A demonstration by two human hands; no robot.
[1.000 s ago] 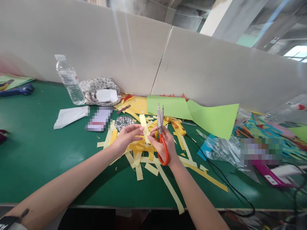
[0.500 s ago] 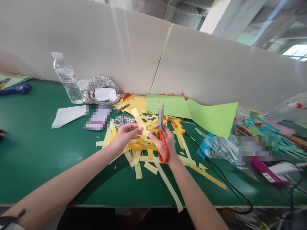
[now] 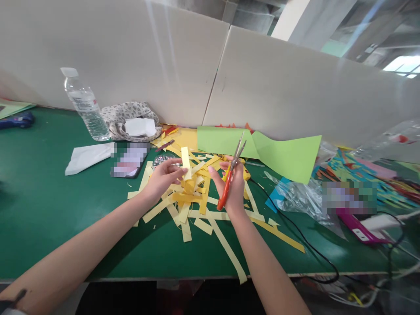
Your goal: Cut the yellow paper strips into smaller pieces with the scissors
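Note:
My left hand [image 3: 166, 177] pinches a short pale yellow paper strip [image 3: 186, 162] between thumb and fingers, holding it upright. In my right hand [image 3: 235, 190] is a pair of scissors with orange-red handles [image 3: 225, 192], its blades [image 3: 239, 149] pointing up and away from me. The thumb of that hand stands apart from the other fingers. Beneath both hands lies a loose pile of cut yellow strips [image 3: 187, 197]. A yellow glue gun [image 3: 245, 173] is partly hidden behind my right hand. A round clear dish of small pieces [image 3: 162, 161] sits just behind my left hand.
Green card sheets [image 3: 288, 157] lean at the back against a pale partition [image 3: 278, 87]. To the left stand a water bottle [image 3: 85, 107], a cloth pouch [image 3: 131, 113], a tissue [image 3: 88, 157] and a phone [image 3: 129, 159]. On the right are a black cable [image 3: 295, 227], plastic wrap [image 3: 302, 201] and a pink power strip [image 3: 361, 229].
My right hand has moved right, away from my left hand, and the scissors have tilted to the right. The short paper strip now stands upright in my left fingers.

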